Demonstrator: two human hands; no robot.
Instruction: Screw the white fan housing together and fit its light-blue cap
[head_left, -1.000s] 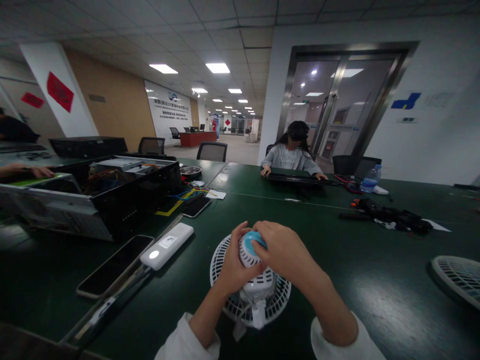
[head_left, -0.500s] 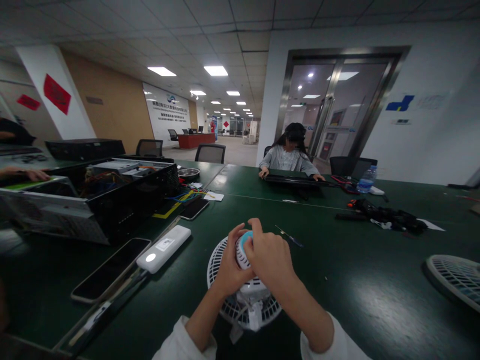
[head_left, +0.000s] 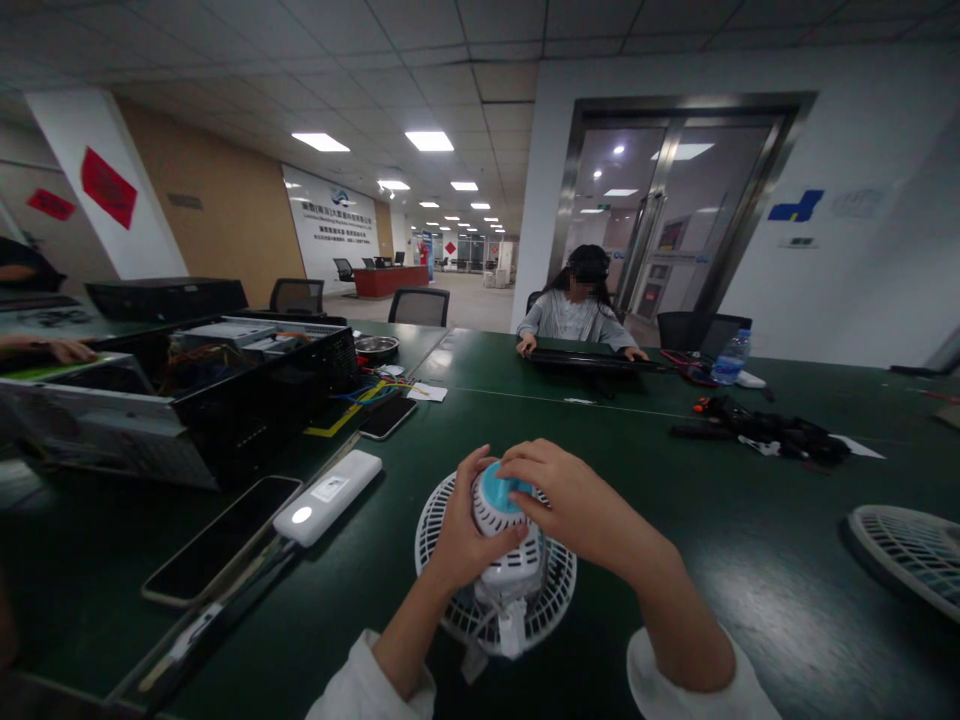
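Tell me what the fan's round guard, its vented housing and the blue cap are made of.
The round guard looks like white moulded plastic, with thick, evenly formed matt ribs. The vented housing appears to be the same white plastic, its slots cleanly moulded. The blue cap seems to be smooth plastic with a slight sheen, though it is partly hidden, so the finish is less certain.

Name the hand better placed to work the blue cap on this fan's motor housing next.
Probably the right hand: its fingers lie across the blue cap, while the left hand grips the ribbed white housing from the side, apparently steadying it.
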